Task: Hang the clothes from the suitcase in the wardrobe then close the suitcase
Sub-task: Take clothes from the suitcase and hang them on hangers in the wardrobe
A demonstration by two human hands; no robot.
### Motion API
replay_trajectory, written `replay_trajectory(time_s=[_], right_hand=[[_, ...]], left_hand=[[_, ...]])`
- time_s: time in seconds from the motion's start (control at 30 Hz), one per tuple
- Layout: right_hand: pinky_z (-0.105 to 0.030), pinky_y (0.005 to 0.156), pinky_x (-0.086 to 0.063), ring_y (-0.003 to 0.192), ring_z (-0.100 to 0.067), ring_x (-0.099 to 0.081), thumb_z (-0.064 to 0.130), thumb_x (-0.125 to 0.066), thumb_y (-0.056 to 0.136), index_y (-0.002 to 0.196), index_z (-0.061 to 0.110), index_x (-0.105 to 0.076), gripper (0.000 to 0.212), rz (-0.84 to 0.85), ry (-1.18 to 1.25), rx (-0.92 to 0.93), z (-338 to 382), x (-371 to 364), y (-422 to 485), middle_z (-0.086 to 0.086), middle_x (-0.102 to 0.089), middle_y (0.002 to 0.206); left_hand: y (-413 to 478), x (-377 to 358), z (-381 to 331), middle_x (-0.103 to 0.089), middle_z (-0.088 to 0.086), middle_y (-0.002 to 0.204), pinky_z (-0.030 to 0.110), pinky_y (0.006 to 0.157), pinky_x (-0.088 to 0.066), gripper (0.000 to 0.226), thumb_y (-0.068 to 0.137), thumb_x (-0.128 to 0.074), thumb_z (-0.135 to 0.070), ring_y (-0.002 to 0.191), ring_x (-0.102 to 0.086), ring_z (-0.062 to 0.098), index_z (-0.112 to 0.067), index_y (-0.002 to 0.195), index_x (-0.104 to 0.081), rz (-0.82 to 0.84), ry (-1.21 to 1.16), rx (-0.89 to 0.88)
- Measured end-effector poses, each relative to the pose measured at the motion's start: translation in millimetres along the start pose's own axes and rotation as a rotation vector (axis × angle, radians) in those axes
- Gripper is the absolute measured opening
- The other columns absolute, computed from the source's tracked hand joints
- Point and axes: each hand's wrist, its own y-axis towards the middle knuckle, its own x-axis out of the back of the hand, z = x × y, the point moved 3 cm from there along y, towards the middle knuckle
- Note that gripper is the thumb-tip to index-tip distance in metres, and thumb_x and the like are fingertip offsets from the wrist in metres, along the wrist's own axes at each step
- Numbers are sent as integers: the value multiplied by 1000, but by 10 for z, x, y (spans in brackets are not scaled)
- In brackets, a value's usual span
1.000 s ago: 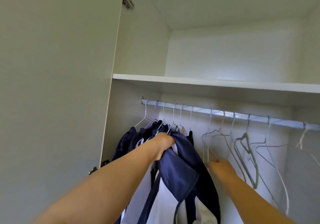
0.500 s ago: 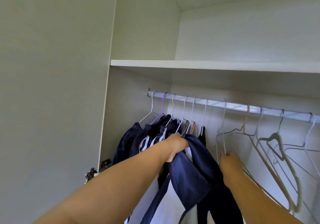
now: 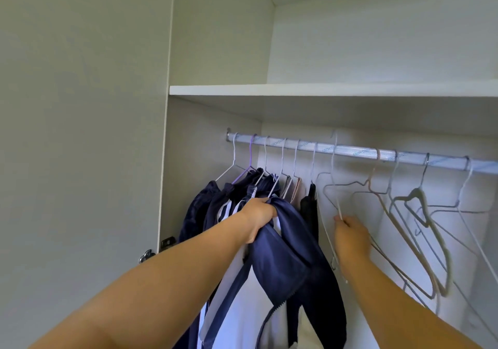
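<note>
My left hand [image 3: 257, 218] grips a navy and white jacket [image 3: 285, 273] by its collar, held up in front of the wardrobe. My right hand [image 3: 350, 237] pinches a thin white wire hanger [image 3: 332, 187], whose hook sits raised just above the metal rail [image 3: 350, 151]. Several dark and pale garments [image 3: 215, 208] hang on hangers at the rail's left end. The suitcase is out of view.
Several bare hangers [image 3: 420, 214] hang on the rail to the right of my right hand. A white shelf [image 3: 323, 90] runs above the rail. The open wardrobe door [image 3: 80, 133] fills the left side, with a hinge [image 3: 167, 241] low on the wardrobe side panel.
My right hand has taken the white wire hanger and lifted its hook up off the rail. My left hand still holds the jacket. The view has tilted down slightly.
</note>
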Motion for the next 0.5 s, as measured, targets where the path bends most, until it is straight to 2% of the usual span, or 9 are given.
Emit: replay_trajectory(time_s=[0.07,0.1,0.17,0.27,0.33,0.43,0.5], right_hand=[[-30,74,-36,81,-25,-46,10,-41,98,91,2,-58,20,-17,2,12,-3,54,-115,-14,-51,87],[-30,72,-36,77,-25,-45,9,-42,96,85,2,-57,20,-29,18,10,-19,105,-202,-14,-51,81],[-29,64,-33,67,-23,-39,6,-45,94,75,3,-51,19,-36,55,16,-44,192,-350,-12,-44,69],[-27,53,-26,56,-17,-30,5,-48,91,74,6,-46,18,-26,92,19,-64,424,-683,-8,-36,62],[-27,52,-27,54,-16,-30,8,-50,91,73,6,-46,19,-29,81,24,-126,593,-904,-8,-37,61],[-27,53,-29,53,-17,-32,12,-54,90,62,6,-43,31,-69,0,37,-231,861,-1229,-7,-39,58],[-26,53,-28,50,-16,-31,11,-54,89,55,10,-38,38,-107,-61,56,-266,1115,-1496,-4,-36,51]], left_hand=[[-101,24,24,-52,9,60,18,46,-40,26,87,-41,6,50,-46,20,-12,93,-60,-25,-29,-5],[-172,27,36,-52,9,60,18,46,-41,29,87,-41,7,49,-46,20,-14,95,-60,-32,-33,-5],[-255,39,64,-53,12,64,23,52,-42,28,86,-40,7,53,-47,23,-13,88,-59,-50,-33,-19],[-479,45,134,-55,17,78,30,66,-42,21,86,-43,4,69,-50,26,-9,85,-61,-103,-28,-45],[-661,35,195,-56,16,78,32,69,-40,23,85,-44,4,74,-49,25,-10,81,-61,-142,-45,-77],[-935,10,222,-55,9,67,32,68,-40,28,85,-44,6,70,-48,25,-13,74,-61,-202,-123,-133],[-1169,-50,190,-60,6,71,34,75,-47,30,84,-45,7,74,-53,26,-15,79,-64,-206,-165,-169]])
